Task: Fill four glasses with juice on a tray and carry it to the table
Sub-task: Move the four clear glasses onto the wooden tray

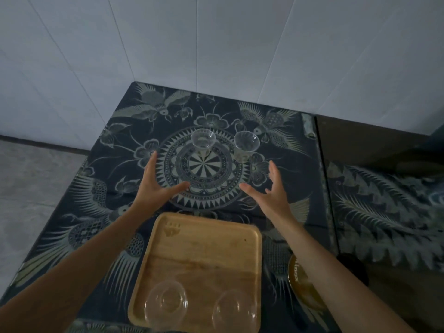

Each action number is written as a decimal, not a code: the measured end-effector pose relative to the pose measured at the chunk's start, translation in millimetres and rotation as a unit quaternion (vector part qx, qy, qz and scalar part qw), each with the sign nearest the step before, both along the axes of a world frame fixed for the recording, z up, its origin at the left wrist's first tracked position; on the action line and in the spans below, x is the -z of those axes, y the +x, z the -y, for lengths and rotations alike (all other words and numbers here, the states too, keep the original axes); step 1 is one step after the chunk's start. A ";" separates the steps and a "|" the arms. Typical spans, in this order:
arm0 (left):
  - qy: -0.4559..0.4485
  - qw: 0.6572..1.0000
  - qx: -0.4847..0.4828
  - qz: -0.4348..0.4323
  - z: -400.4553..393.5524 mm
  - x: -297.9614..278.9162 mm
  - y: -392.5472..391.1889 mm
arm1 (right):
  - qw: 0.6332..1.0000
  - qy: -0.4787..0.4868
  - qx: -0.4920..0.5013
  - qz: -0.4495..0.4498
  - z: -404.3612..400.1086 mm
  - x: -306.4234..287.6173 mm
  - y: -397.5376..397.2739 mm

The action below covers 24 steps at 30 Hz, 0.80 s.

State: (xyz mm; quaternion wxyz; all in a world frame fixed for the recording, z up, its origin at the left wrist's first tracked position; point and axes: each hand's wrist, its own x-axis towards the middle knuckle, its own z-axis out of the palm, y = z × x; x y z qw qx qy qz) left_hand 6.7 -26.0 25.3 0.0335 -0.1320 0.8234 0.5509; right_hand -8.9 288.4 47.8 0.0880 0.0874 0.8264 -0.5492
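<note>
Dim light; a white panelled wall (pixel 192 44) meets a grey floor (pixel 28 183) behind a dark patterned tablecloth (pixel 283 169).

Two bare forearms come into view from the near edge, one from the near left corner and one from the near right. No sleeve, cuff or fabric covers either arm as far as the picture shows them. Both wrists are bare: no watch, band or bracelet shows. The left hand (pixel 153 186) is slim, with long fingers (pixel 151 164) and a thumb set apart from them. The right hand (pixel 272 191) is alike in build, its fingers (pixel 274 171) long and narrow. No ring shows on any finger, and no glove covers either hand. The dim light leaves the nails too faint to describe
</note>
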 end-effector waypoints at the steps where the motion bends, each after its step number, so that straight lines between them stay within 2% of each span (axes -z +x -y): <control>1: -0.009 1.000 0.000 0.010 -1.9 3.6 -11.9 | 1.000 0.006 0.006 0.009 -1.3 6.3 -11.0; 5: -0.037 0.999 0.001 0.036 -14.9 26.6 -59.7 | 0.999 0.017 0.025 0.034 -5.3 34.8 -55.4; 10: -0.027 0.998 0.001 0.057 -33.4 57.8 -113.3 | 0.998 0.027 0.021 0.060 -6.9 69.7 -107.2; 15: -0.020 0.998 0.012 0.057 -44.5 79.8 -150.3 | 0.999 0.026 0.013 0.040 -4.9 93.0 -140.3; 20: 0.012 0.999 -0.039 0.036 -61.8 87.8 -167.6 | 0.999 0.039 0.027 0.016 -0.6 108.1 -156.1; 24: -0.001 0.997 -0.079 0.007 -74.0 88.0 -174.5 | 0.999 0.041 0.029 -0.003 1.2 111.1 -161.0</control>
